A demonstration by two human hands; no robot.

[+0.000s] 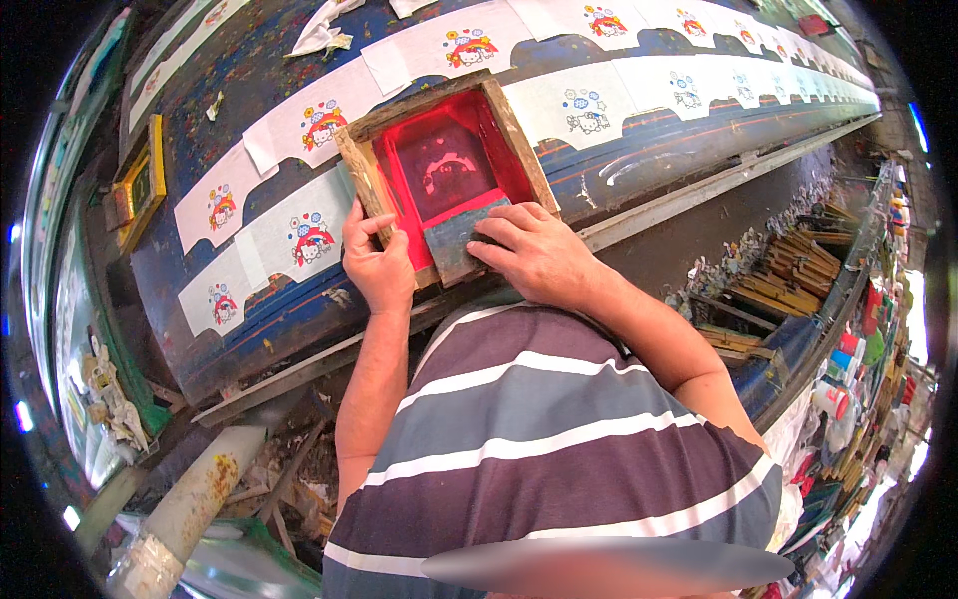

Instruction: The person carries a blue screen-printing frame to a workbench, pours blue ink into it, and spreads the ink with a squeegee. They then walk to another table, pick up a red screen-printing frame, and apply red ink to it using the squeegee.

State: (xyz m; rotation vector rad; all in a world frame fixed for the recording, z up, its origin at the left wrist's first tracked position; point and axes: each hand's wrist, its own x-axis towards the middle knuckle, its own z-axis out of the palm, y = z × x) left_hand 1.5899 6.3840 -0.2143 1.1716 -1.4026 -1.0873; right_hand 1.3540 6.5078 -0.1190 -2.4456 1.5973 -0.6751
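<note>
A wooden screen-printing frame [519, 140] lies over the row of white fabric pieces on the long table in front of me. Its mesh [439, 150] is dark red with a paler printed shape, and bright red ink [406, 215] coats its sides. My left hand [381, 262] grips the frame's left side near the closest corner, thumb and fingers around the wood. My right hand [544, 260] is closed over a flat grey squeegee [451, 245] at the frame's near end. The lower edge of the squeegee, against the mesh, is hidden.
White fabric pieces [309, 240] with colourful cartoon prints line the blue, ink-spotted table [269, 75] in rows. At the far left sits a yellow-edged frame [150, 185]. A metal rail [689, 190] runs along the near edge. Wooden frames [798, 265] are stacked at right.
</note>
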